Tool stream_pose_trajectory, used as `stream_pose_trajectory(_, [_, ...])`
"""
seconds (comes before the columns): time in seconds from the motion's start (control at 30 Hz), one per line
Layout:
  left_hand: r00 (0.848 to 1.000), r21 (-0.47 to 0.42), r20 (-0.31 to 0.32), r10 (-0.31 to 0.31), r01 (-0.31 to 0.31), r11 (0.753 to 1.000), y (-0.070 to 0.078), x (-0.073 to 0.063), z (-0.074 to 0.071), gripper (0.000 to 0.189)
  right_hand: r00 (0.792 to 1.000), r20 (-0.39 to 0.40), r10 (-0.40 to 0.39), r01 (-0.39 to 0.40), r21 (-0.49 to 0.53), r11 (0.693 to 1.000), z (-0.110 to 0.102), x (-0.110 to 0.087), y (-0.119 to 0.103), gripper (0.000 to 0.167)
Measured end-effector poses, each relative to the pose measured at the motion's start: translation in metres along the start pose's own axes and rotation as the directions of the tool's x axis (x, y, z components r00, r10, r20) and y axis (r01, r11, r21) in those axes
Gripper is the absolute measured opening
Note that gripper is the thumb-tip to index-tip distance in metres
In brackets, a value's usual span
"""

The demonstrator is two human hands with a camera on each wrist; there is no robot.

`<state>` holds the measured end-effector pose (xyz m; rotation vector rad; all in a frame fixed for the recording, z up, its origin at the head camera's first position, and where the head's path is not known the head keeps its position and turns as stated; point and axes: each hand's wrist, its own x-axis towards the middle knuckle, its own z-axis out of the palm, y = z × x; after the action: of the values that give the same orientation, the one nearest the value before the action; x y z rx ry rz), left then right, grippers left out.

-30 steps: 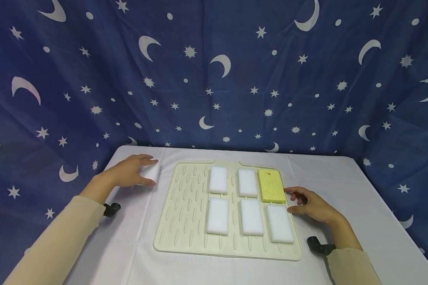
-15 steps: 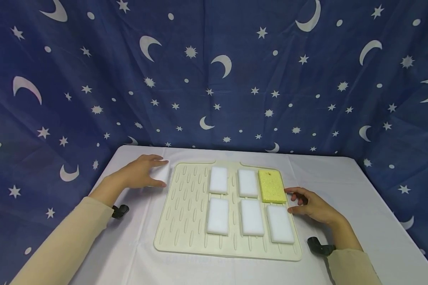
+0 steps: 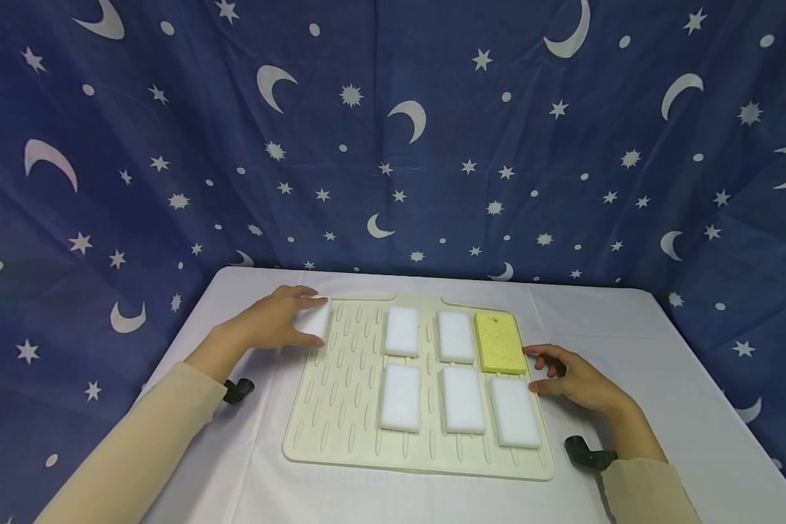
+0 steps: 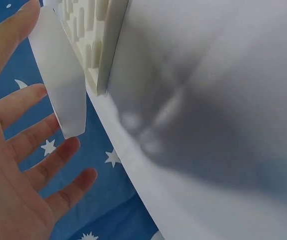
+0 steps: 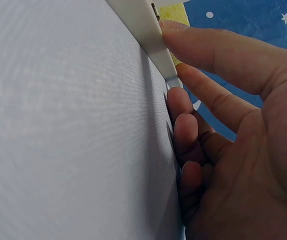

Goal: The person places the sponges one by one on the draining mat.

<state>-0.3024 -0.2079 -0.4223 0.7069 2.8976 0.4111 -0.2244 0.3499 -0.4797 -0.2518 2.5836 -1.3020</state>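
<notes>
In the head view my left hand pinches a white sponge block between thumb and fingers, over the far left corner of a cream ridged mat. The left wrist view shows this sponge edge-on, clear above the table, with the thumb at one end and fingertips along its other side. My right hand rests on the table at the mat's right edge. Its thumb and index fingertip touch that edge, beside a yellow sponge; the other fingers curl loosely against the cloth.
Several white sponge blocks lie spaced in two rows on the middle and right of the mat. A white cloth covers the table. A dark blue curtain with moons and stars hangs behind and at the sides.
My left hand has moved right with the white sponge, from the table left of the mat to above the mat's far left corner. The right hand has stayed still.
</notes>
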Motion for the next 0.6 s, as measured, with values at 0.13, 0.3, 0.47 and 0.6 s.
stream_pose_trajectory(0.13, [1.000,0.000,0.005,0.012,-0.012,1.000,0.006,0.003,0.001,0.092,1.000,0.002,-0.005,0.005,0.006,1.000,0.000,0.000,0.001,0.070])
stream_pose_trajectory(0.3, [0.999,-0.004,0.008,0.031,-0.031,0.999,0.013,0.006,0.002,0.092,1.000,0.003,0.000,0.000,0.010,1.000,-0.001,0.000,0.002,0.071])
stream_pose_trajectory(0.47, [0.999,0.001,0.005,0.048,-0.048,0.999,0.019,0.012,0.007,0.092,1.000,0.003,0.007,-0.007,0.005,1.000,0.000,0.001,0.002,0.071])
stream_pose_trajectory(0.6, [0.998,0.009,-0.001,0.061,-0.061,0.998,0.022,0.017,0.012,0.092,1.000,0.001,0.014,-0.014,0.001,1.000,0.000,0.001,0.001,0.071])
